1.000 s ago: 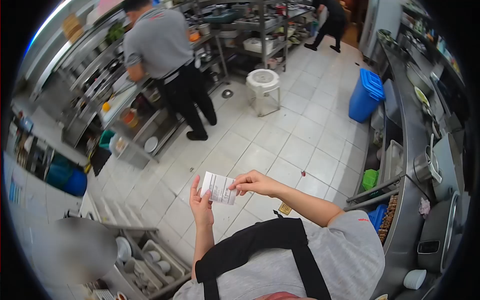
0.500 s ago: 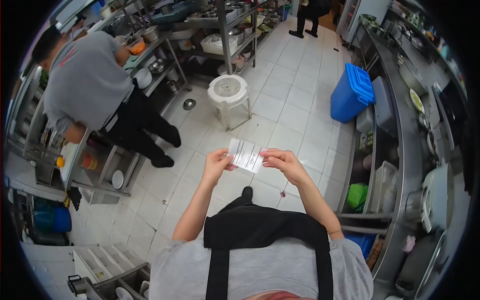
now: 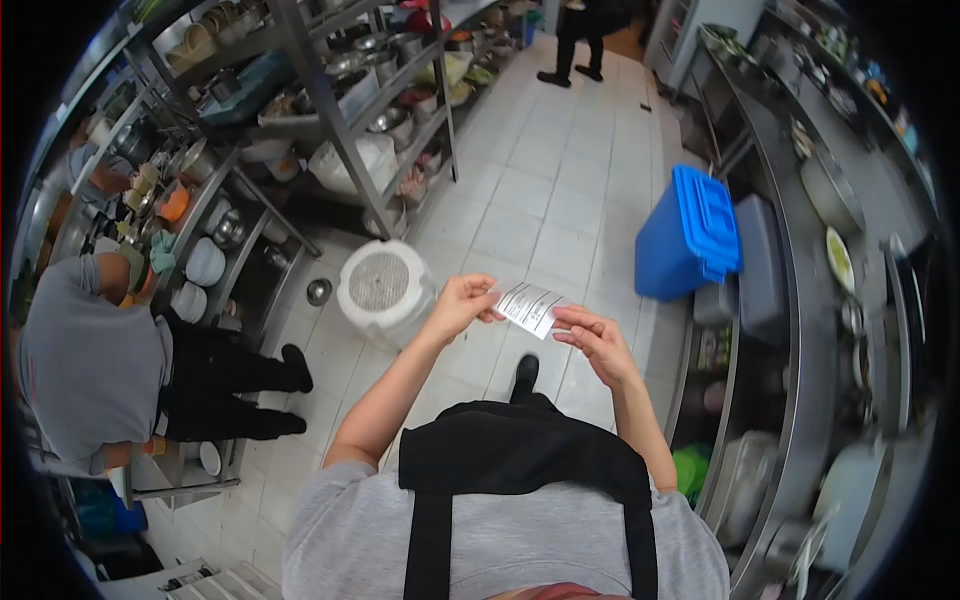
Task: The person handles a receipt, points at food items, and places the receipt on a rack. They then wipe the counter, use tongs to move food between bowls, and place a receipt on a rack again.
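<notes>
A small white slip of paper (image 3: 529, 308) with printed dark lines is stretched between my two hands, above the tiled floor. My left hand (image 3: 470, 305) pinches its left edge between thumb and fingers. At the right edge, my right hand (image 3: 590, 338) grips the slip the same way. Both forearms reach forward over a black apron (image 3: 520, 448). The print is too small to read.
A white round stool (image 3: 385, 285) stands ahead on the left, beside steel shelves (image 3: 340, 130) of bowls. A person in grey (image 3: 95, 350) bends at the left counter. A blue lidded bin (image 3: 685, 235) and steel counter (image 3: 800, 260) line the right. Another person (image 3: 580, 45) stands far ahead.
The stool and left shelves look nearer and further left, and the person in grey has shifted left and down in view. Both hands still hold the slip, now slightly further right.
</notes>
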The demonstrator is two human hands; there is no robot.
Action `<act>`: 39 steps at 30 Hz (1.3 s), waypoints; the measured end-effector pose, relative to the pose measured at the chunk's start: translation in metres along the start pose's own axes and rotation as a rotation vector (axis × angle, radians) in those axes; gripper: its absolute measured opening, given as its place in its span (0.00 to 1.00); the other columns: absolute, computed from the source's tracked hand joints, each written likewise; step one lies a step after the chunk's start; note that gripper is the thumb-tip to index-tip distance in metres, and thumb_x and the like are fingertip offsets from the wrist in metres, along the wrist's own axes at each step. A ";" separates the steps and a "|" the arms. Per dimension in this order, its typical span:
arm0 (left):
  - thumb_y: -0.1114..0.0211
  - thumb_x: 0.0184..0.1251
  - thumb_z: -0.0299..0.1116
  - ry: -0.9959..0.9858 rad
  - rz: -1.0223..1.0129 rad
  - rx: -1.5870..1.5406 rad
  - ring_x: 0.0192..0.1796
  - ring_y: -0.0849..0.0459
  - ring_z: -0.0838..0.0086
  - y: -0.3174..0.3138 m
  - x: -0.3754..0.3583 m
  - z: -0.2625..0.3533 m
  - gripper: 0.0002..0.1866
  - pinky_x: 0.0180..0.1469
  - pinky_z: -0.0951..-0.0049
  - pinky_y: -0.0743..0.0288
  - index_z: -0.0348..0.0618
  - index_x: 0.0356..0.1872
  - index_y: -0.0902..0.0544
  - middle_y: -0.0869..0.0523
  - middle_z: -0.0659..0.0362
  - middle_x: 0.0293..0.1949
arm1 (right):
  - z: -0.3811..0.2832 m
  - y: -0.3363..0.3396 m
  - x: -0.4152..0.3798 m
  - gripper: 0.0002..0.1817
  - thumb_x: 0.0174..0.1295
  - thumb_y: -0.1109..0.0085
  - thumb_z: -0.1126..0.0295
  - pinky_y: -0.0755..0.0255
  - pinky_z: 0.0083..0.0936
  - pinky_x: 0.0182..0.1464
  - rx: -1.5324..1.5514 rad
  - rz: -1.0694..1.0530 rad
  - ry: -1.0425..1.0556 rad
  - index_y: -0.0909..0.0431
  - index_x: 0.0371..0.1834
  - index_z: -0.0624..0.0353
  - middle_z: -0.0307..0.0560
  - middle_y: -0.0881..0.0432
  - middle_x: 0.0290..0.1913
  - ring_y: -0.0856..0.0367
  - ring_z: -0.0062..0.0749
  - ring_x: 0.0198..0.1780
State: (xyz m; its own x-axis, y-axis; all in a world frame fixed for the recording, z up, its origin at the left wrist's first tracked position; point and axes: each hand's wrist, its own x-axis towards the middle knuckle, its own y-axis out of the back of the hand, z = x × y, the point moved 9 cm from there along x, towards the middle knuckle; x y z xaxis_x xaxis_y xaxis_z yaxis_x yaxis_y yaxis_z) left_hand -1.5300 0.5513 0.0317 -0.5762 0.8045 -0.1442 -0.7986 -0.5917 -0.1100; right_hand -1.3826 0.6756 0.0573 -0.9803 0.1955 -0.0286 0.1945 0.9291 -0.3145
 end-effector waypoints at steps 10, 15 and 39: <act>0.45 0.62 0.31 0.036 0.573 -0.153 0.35 0.18 0.78 0.136 0.141 0.010 0.15 0.35 0.80 0.28 0.42 0.49 0.26 0.16 0.55 0.39 | -0.079 0.082 0.330 0.23 0.60 0.47 0.71 0.39 0.25 0.60 -0.265 -0.297 -0.058 0.35 0.58 0.72 0.60 0.42 0.66 0.33 0.34 0.60; 0.45 0.62 0.32 0.147 0.708 -0.212 0.36 0.20 0.79 0.193 0.206 -0.054 0.12 0.36 0.78 0.28 0.45 0.47 0.24 0.16 0.58 0.40 | -0.107 0.108 0.498 0.28 0.61 0.48 0.71 0.40 0.25 0.61 -0.166 -0.312 0.051 0.42 0.62 0.74 0.57 0.49 0.69 0.36 0.33 0.63; 0.47 0.63 0.41 -0.261 1.711 -1.089 0.43 0.21 0.68 0.364 0.395 -0.187 0.16 0.45 0.70 0.27 0.43 0.48 0.30 0.20 0.55 0.41 | -0.454 -0.010 1.298 0.18 0.63 0.53 0.67 0.31 0.41 0.55 0.607 -0.408 0.402 0.33 0.44 0.76 0.60 0.26 0.43 0.27 0.52 0.52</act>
State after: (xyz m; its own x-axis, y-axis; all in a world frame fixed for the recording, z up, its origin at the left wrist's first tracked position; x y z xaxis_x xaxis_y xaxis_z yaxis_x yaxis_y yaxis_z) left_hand -2.0159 0.6436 -0.2489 -0.5556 -0.5615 -0.6132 0.8268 -0.2956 -0.4785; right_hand -2.6417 1.0621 0.4538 -0.8603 0.0845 0.5027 -0.3384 0.6429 -0.6871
